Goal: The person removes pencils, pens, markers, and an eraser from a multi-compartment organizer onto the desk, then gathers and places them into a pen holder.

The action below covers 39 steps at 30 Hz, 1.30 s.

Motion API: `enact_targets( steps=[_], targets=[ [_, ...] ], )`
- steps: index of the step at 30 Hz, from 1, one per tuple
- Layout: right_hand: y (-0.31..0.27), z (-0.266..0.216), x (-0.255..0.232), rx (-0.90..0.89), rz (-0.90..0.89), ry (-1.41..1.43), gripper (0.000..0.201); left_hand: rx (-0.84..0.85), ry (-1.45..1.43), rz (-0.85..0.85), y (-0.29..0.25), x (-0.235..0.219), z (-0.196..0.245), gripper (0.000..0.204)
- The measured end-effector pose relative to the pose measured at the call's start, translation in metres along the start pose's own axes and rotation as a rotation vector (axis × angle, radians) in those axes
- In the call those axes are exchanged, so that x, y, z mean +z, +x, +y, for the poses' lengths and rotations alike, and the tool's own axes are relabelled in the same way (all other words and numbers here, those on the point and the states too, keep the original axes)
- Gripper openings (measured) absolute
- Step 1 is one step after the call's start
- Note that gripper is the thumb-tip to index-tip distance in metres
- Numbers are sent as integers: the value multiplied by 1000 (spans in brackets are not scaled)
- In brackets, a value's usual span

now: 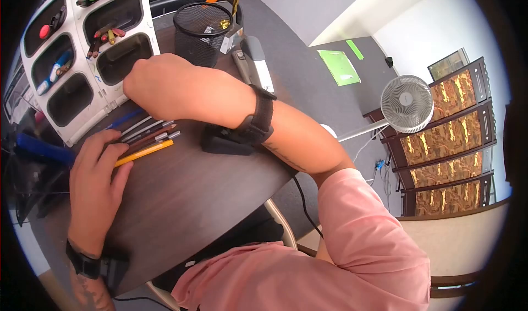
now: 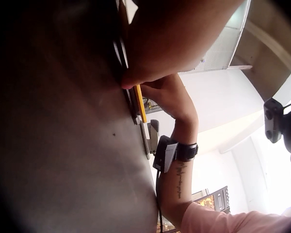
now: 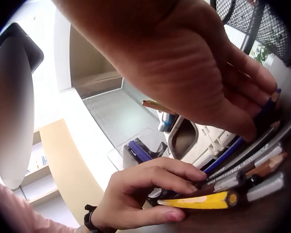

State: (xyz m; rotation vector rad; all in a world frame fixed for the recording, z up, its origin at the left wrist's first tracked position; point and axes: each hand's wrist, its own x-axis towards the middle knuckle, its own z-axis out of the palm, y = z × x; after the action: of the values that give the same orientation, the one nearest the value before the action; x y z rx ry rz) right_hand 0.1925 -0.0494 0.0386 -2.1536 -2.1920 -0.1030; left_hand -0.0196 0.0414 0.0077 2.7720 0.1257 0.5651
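On the desk (image 1: 187,195), left of a fan (image 1: 407,103), pencils (image 1: 152,137) are touched by the loose left hand (image 1: 98,179), the far blue pencil (image 3: 225,158) pinched by the right hand (image 1: 165,84).

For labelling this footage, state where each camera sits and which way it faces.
Head: worn there, looking forward and down at the tabletop; left hand, right hand, right arm show.
Left wrist: on that wrist, looking across the tabletop; both hands show.
Right wrist: on that wrist, looking at the yellow pencil; both hands show.
Both wrist views share this pencil.
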Motion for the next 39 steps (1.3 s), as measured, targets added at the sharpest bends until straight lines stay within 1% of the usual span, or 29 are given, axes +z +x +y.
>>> enact_targets(
  steps=[3,5,7,9,11,12,13,15,17,18,19,20,21,23,24,25,27,28,29,31,35,39],
  targets=[
    [-6,-1,-2,2,-15,13,15,-15,32,-16,0,2,0,31],
    [-7,-2,-14,17,-126,37,17,2,9,25,1,3,-2,33],
    [-15,-3,-26,-30,-14,43,15,-23,13,13,3,1,-2,35],
    [-22,-12,-47,-57,4,121,16,-37,-12,-10,3,3,-1,35],
    [-25,-26,-82,-88,54,189,19,-24,-31,9,2,3,-1,35],
    [-26,-30,-95,-108,125,223,19,-23,-37,2,3,4,-1,34],
    [-26,-31,-105,-124,194,261,19,11,-21,45,3,9,-2,34],
    [-21,-39,-123,-134,393,219,15,27,-41,47,2,9,-3,35],
    [-14,-41,-136,-78,510,151,15,32,-34,51,2,11,-3,36],
    [-12,-41,-137,-25,538,135,15,46,-35,48,1,11,-3,36],
    [-9,-39,-136,25,569,118,14,34,-30,62,1,10,-3,36],
    [-7,-38,-133,100,544,112,16,35,-32,53,1,10,-3,37],
    [-4,-37,-126,81,542,112,16,36,-37,42,0,11,-4,38],
    [3,-35,-109,92,471,44,21,33,-12,75,-1,13,-4,37],
    [6,-35,-101,104,427,19,24,36,-15,63,-2,13,-5,36],
    [11,-35,-95,94,427,16,24,42,-19,48,-2,13,-4,36],
    [19,-36,-84,189,332,-104,29,40,-14,60,-2,15,-4,35],
    [23,-33,-76,142,339,-121,27,42,-5,67,-2,15,-5,35],
    [25,-29,-71,132,347,-120,27,37,5,73,-2,14,-4,35],
    [32,-23,-60,158,315,-151,25,29,-11,48,-2,14,-3,36],
    [37,-13,-53,133,354,-216,18,29,-7,39,-2,14,-3,36],
    [34,-8,-52,127,396,-127,16,22,-8,19,-2,14,-4,36]
  ],
)
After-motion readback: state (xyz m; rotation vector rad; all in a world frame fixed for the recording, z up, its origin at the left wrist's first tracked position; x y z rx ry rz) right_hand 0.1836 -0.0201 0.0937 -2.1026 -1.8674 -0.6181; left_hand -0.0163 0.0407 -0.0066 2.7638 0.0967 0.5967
